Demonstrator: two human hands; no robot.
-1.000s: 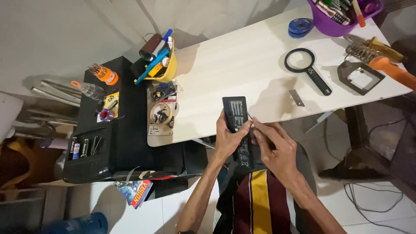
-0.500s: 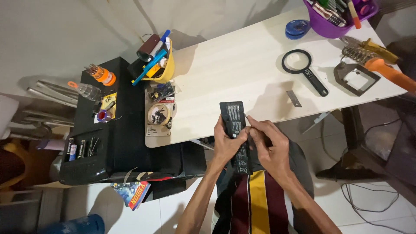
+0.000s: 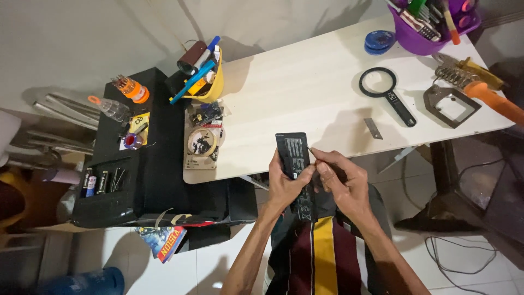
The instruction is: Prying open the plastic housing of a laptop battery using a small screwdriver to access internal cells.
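The person's left hand [image 3: 285, 188] is wrapped around a flat black rectangular device [image 3: 295, 164], long and narrow like a slim battery pack or phone part, with fingers behind it and the thumb pressed across its front face about halfway down, so the grip is closed firmly on it. The device stands nearly upright and tilts slightly leftward, its upper half rising clear above the hand and overlapping the near edge of the white wooden tabletop [image 3: 305, 93], its lower half running down between both hands toward the lap. Its face is matt black with small pale print near the top, too small to make out. The right hand [image 3: 343, 183] sits just beside it on the right, fingers curled tight and pinched on a thin light-coloured pointed tool [image 3: 313, 152] whose tip touches the device's right edge near the left thumb. On the table, well apart from the hands, lie a black round-rimmed magnifying glass [image 3: 386, 93], a small grey metal blade [image 3: 373, 128], a blue tape roll [image 3: 379, 41] and a purple plastic tub of tools [image 3: 420, 37]; a yellow cup of pens [image 3: 210, 82] stands at the left end
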